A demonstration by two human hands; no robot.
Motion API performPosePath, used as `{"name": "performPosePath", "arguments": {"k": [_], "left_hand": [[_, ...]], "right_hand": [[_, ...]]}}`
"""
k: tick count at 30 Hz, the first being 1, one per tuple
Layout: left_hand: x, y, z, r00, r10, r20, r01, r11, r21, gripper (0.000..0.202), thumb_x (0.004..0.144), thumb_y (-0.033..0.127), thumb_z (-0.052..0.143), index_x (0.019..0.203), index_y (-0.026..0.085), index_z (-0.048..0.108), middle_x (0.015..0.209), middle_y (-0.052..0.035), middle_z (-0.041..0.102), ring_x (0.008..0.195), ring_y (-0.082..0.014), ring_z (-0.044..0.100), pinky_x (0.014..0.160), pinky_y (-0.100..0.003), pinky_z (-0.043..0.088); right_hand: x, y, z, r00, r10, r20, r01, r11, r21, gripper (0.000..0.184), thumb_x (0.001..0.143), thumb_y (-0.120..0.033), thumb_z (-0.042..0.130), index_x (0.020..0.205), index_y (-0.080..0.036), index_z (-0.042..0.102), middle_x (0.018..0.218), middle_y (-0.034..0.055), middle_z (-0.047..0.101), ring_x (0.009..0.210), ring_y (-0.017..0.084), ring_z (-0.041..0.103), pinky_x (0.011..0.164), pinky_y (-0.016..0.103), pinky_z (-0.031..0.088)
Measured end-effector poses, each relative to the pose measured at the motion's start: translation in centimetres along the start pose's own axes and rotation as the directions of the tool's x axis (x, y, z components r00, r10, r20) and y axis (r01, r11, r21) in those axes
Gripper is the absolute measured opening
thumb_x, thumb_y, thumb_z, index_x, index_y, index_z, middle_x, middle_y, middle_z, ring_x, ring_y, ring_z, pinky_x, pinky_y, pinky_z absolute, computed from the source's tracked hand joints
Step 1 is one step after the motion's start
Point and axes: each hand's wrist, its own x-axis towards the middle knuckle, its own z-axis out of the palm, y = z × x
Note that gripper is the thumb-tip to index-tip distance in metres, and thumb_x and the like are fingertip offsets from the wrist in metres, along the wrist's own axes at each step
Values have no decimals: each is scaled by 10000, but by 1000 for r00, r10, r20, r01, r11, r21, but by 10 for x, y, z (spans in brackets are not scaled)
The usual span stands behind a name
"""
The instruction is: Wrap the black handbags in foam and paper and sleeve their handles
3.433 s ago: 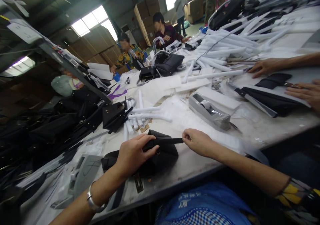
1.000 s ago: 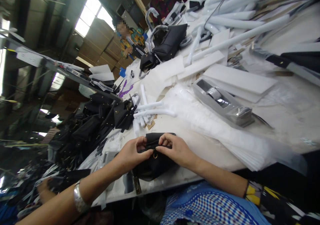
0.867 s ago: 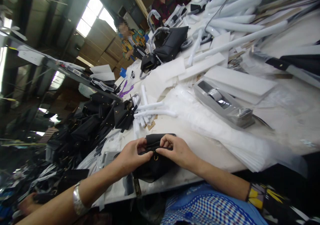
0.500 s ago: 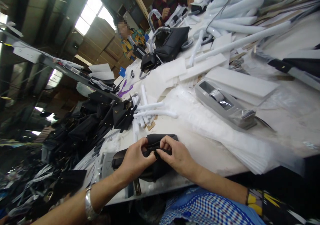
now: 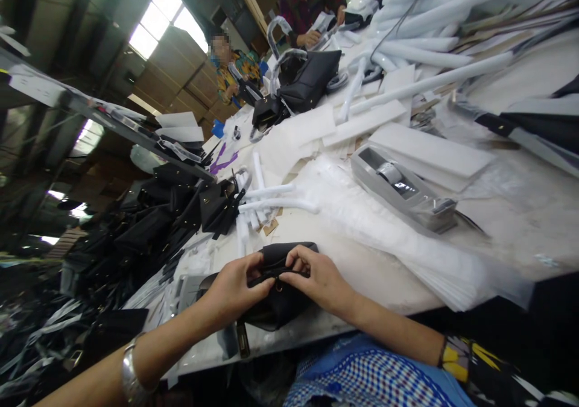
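Note:
A black handbag (image 5: 283, 310) rests at the table's near edge, with a small gold-coloured piece of metal on its front. My left hand (image 5: 237, 283) pinches the bag's upper edge from the left, thumb pointing inward. From the right, my right hand (image 5: 319, 277) grips the same edge, its thumb close to the left thumb. The fingertips of both hands are partly hidden inside the fold of the opening. Below my left wrist, a dark strap end with a gold-coloured fitting (image 5: 243, 339) hangs at the table edge.
A grey tape dispenser (image 5: 404, 187) stands right of centre beside a stack of thin white plastic sheets (image 5: 420, 256). White foam tubes (image 5: 280, 203) lie ahead. More black handbags (image 5: 312, 81) sit farther back and heap up at left. Two people work across the table.
My left thumb has drawn slightly leftward along the bag's edge, and the gold-coloured piece shows more clearly. Both hands keep their hold. Across the table, one person's hands have shifted.

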Motion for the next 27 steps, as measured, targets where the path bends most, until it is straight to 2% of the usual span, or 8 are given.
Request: {"name": "performPosePath", "arguments": {"k": [13, 15, 18, 20, 22, 23, 25, 27], "left_hand": [[2, -1, 20, 981, -17, -195, 24, 999, 32, 194, 752, 231, 616, 936, 181, 650, 771, -11, 667, 776, -206, 648, 680, -282, 496], [6, 0, 17, 985, -22, -171, 29, 999, 37, 199, 752, 229, 611, 941, 177, 647, 780, -11, 670, 762, -202, 647, 669, -282, 495], [15, 5, 5, 999, 17, -28, -16, 1000, 21, 196, 752, 248, 642, 933, 172, 648, 815, -17, 689, 777, -205, 653, 673, -282, 502], [18, 9, -6, 996, 44, 73, -39, 997, -66, 220, 798, 314, 646, 970, 176, 653, 884, -30, 713, 819, -213, 671, 692, -287, 521], [14, 12, -18, 995, 51, 82, -37, 985, -168, 306, 873, 406, 601, 1079, 187, 652, 1037, -55, 726, 892, -218, 690, 743, -300, 545], [9, 11, -24, 999, 44, 31, -37, 978, -206, 361, 904, 446, 566, 1154, 195, 636, 1131, -67, 711, 931, -220, 694, 773, -309, 553], [-7, 6, -33, 987, 22, -162, -62, 968, -245, 440, 942, 502, 511, 1259, 209, 596, 1277, -86, 656, 1020, -226, 684, 840, -328, 554], [-31, -5, -38, 930, -3, -366, -107, 954, -279, 459, 960, 521, 484, 1287, 214, 578, 1319, -93, 629, 1090, -232, 662, 890, -343, 547]], "right_hand": [[-5, -2, 12, 997, 1, -82, -16, 982, -189, 178, 830, -245, 713, 955, -243, 587, 691, -82, 573, 649, 118, 536, 633, 242, 366], [-1, -2, 9, 998, -14, -67, 1, 982, -190, 165, 835, -243, 710, 942, -240, 584, 697, -79, 573, 650, 118, 534, 629, 241, 367], [6, -1, -1, 999, -36, -1, 35, 986, -165, 146, 851, -258, 709, 917, -233, 580, 708, -72, 582, 657, 122, 544, 624, 239, 388], [9, -3, -10, 999, -40, 30, 45, 982, -186, 141, 868, -284, 706, 905, -231, 580, 710, -64, 601, 662, 133, 568, 629, 247, 416], [9, -7, -17, 998, -61, 34, 68, 959, -276, 126, 888, -309, 692, 901, -231, 593, 749, -44, 644, 697, 157, 607, 656, 272, 451], [7, -11, -20, 995, -97, 16, 97, 934, -343, 110, 897, -309, 684, 916, -232, 608, 799, -26, 671, 744, 176, 629, 692, 294, 474], [4, -23, -22, 968, -249, -31, 205, 854, -478, 108, 916, -289, 661, 1003, -230, 638, 977, 28, 705, 914, 223, 654, 824, 358, 505], [1, -38, -18, 896, -444, -13, 359, 741, -568, 191, 943, -270, 624, 1125, -216, 639, 1168, 78, 678, 1102, 249, 616, 969, 403, 482]]}}
